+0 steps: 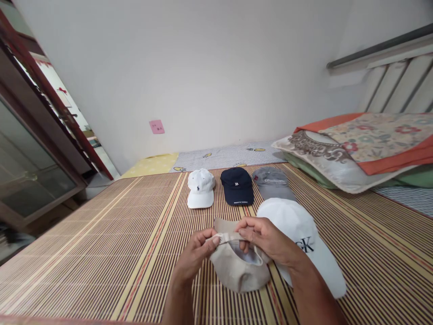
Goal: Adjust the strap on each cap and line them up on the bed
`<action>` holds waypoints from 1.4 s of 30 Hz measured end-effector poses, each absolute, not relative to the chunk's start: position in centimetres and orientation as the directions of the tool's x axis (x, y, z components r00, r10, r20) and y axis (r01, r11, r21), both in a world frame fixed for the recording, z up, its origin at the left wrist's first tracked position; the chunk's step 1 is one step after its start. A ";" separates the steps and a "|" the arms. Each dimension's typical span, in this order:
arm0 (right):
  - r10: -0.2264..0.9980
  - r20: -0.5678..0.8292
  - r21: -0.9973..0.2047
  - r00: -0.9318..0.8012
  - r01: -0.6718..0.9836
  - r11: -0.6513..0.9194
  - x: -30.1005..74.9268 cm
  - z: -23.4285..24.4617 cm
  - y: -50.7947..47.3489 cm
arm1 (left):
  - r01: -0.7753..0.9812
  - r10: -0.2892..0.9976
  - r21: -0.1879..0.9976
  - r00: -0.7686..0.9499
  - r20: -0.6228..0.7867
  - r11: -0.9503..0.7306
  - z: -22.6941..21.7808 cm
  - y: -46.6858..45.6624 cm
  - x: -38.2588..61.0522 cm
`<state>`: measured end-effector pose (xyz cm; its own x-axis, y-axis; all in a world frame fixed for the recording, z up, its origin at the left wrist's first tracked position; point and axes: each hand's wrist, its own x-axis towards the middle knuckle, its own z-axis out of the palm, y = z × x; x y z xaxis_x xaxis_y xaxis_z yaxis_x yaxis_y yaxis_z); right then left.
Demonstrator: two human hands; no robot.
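A beige baseball cap (233,271) is between my hands, its back opening turned toward me and its brim pointing away. My left hand (199,250) pinches the left end of the cap's back strap between thumb and fingers. On the strap's other side, my right hand (259,234) grips near the edge of the opening, some fingertips hidden inside. Just right of it lies a white cap (287,216) with black letters, partly covered by my right forearm. Beyond, in a row, sit a smaller white cap (201,187), a navy cap (237,186) and a grey cap (273,183).
A striped bamboo mat (101,253) covers the bed. Stacked pillows (338,167) lie at the right below a radiator (402,83). A pink note (157,127) is stuck on the white wall (209,67). A glass-fronted cabinet (27,162) stands at the left.
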<state>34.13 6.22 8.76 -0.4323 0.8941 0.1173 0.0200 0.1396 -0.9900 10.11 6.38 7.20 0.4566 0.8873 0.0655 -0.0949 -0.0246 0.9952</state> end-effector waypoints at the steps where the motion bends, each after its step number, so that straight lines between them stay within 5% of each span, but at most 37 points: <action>1: 0.882 0.110 -0.990 -0.458 0.029 0.139 34.3 8.7 6.2 | -0.116 0.898 0.993 0.434 0.066 -0.017 7.1 6.4 9.7; 11: 0.773 0.008 -0.999 -0.635 -0.036 -0.019 34.9 7.7 6.5 | -0.170 0.910 0.986 0.410 0.066 0.005 6.9 6.6 7.1; 28: 0.858 0.119 -0.955 -0.500 -0.293 -0.038 35.7 7.2 6.0 | -0.384 0.892 0.921 0.438 0.114 0.071 6.7 6.0 5.7; 42: 0.633 0.056 -0.996 -0.772 -0.090 -0.022 33.9 8.3 6.0 | -0.528 0.946 0.849 0.281 0.161 0.012 6.8 5.6 4.7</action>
<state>33.88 6.03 8.35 -0.7717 0.6335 0.0559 -0.0902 -0.0221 -0.9957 4.74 5.63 6.80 0.2810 0.9461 0.1609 -0.5281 0.0125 0.8491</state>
